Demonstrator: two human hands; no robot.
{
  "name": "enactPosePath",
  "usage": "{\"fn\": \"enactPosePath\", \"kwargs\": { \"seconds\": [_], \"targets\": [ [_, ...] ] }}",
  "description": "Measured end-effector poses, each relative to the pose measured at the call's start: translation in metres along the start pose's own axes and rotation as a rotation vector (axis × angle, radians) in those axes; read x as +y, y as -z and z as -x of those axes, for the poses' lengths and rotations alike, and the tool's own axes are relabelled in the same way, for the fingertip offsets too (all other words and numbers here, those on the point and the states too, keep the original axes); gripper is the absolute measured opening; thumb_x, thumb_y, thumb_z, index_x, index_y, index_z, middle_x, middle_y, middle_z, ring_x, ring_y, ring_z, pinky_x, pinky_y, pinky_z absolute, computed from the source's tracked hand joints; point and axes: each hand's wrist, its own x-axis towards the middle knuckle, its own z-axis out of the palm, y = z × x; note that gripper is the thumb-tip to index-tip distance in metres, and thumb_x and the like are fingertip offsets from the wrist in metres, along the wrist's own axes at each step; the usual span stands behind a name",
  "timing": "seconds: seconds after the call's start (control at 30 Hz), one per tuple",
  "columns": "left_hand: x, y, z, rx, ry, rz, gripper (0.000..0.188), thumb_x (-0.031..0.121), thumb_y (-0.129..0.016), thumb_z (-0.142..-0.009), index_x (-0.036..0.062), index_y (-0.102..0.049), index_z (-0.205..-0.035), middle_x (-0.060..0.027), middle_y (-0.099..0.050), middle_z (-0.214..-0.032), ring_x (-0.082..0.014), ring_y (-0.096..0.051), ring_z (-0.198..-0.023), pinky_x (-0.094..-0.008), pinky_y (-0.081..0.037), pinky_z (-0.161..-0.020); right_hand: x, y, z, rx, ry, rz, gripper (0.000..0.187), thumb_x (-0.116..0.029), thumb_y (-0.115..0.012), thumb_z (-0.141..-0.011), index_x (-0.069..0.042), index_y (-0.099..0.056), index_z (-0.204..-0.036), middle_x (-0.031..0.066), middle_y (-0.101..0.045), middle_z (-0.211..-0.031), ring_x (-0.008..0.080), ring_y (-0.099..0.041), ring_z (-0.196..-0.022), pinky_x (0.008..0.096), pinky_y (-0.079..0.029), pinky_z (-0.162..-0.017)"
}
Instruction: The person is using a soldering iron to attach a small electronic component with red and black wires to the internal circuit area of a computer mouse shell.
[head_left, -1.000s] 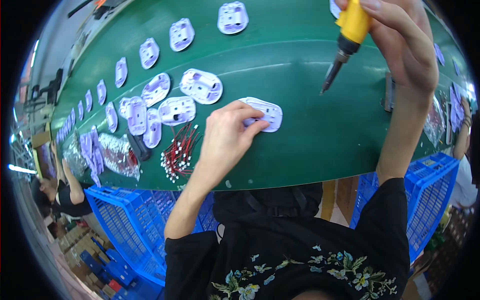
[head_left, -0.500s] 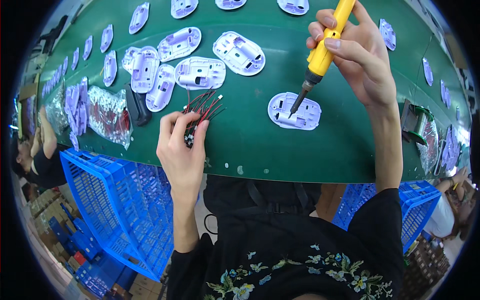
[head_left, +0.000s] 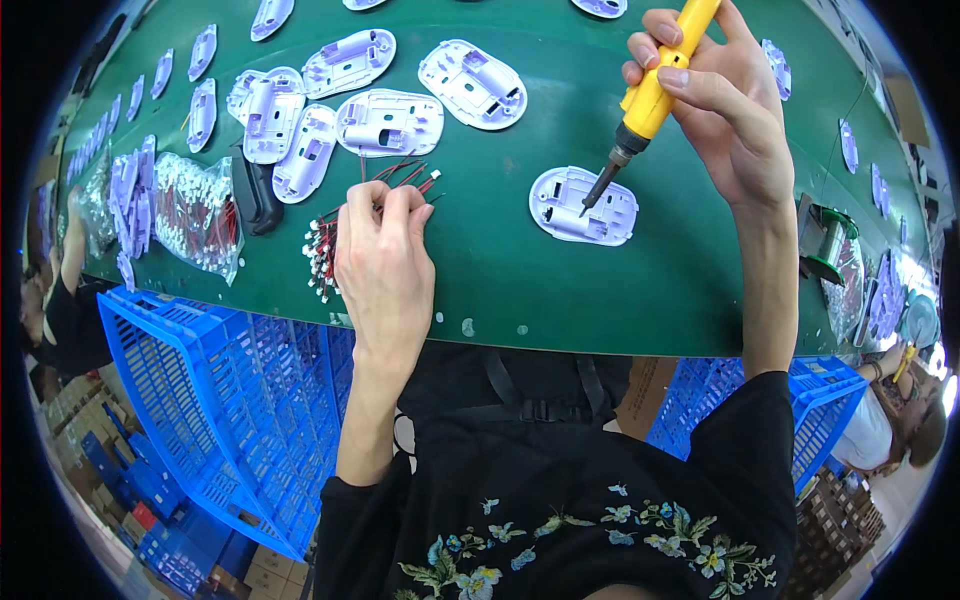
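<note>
My right hand (head_left: 738,125) is wrapped around a yellow soldering iron (head_left: 655,95). The iron slants down and its dark tip ends over a pale lilac plastic shell (head_left: 612,222) lying on the green table; whether it touches cannot be made out. To the left, my left hand (head_left: 385,255) is palm down on a bunch of thin red and black wires (head_left: 322,250) with small white connectors. Its fingers are curled and closed on some wires, their tips partly hidden. Wire ends stick out beyond the fingers.
More shells (head_left: 390,123) lie beyond my left hand, some overlapping. A black-handled tool (head_left: 262,195) and a clear bag of wires (head_left: 197,215) lie left. A solder spool (head_left: 828,245) stands right. Blue crates (head_left: 205,400) sit below the table edge (head_left: 560,348). People work at both sides.
My left hand has shifted over the wires and curled its fingers further; connectors now show on its left. The soldering iron stays over the same shell. The whole view has moved slightly.
</note>
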Motion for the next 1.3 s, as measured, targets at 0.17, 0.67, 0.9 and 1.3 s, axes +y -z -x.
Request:
{"fn": "enactPosePath", "kwargs": {
  "seconds": [0.17, 0.67, 0.9, 1.3],
  "targets": [
    [0.005, -0.006, 0.001, -0.022, -0.004, -0.112, 0.008, 0.001, -0.070, -0.090, -0.0007, -0.064, -0.095, -0.0131, -0.058, -0.105, -0.0330, -0.059, -0.099, -0.0440, -0.047, -0.082, 0.005, -0.001, 0.003, -0.054, -0.002, -0.035, 0.098, 0.018, -0.066, -0.078, -0.010, -0.016, -0.158, 0.0096, -0.050, -0.107, 0.0243, -0.061, -0.098, 0.0423, -0.054, -0.091],
    [0.011, 0.026, 0.006, -0.167, 0.374, 1.187, 0.013, 0.011, -0.056, -0.108, 0.0041, -0.056, -0.118, -0.0040, -0.061, -0.076, -0.0044, -0.044, -0.053, -0.0189, -0.032, -0.049, 0.032, -0.004, -0.003, 0.132, -0.086, 0.025, 0.084, 0.014, -0.060, -0.085, -0.009, -0.020, -0.156, 0.0074, -0.052, -0.105, 0.0213, -0.060, -0.097, 0.0376, -0.054, -0.088],
    [0.032, 0.007, 0.028, -0.429, 0.563, 1.172, 0.015, 0.012, -0.070, -0.100, 0.0010, -0.068, -0.109, -0.0087, -0.075, -0.089, -0.0061, -0.061, -0.063, -0.0184, -0.043, -0.052, 0.037, -0.002, -0.002, 0.101, -0.057, 0.082, 0.084, 0.013, -0.061, -0.087, -0.009, -0.019, -0.156, 0.0082, -0.052, -0.105, 0.0210, -0.060, -0.098, 0.0378, -0.054, -0.088],
    [0.046, -0.006, 0.021, -0.298, 0.603, 0.956, 0.008, 0.005, -0.073, -0.094, -0.0025, -0.071, -0.097, -0.0002, -0.066, -0.076, 0.0002, -0.056, -0.059, -0.0177, -0.039, -0.049, 0.043, 0.004, -0.004, 0.075, -0.022, 0.066, 0.079, 0.012, -0.061, -0.090, -0.010, -0.020, -0.155, 0.0074, -0.053, -0.106, 0.0204, -0.061, -0.098, 0.0364, -0.055, -0.088]
  ]
}}
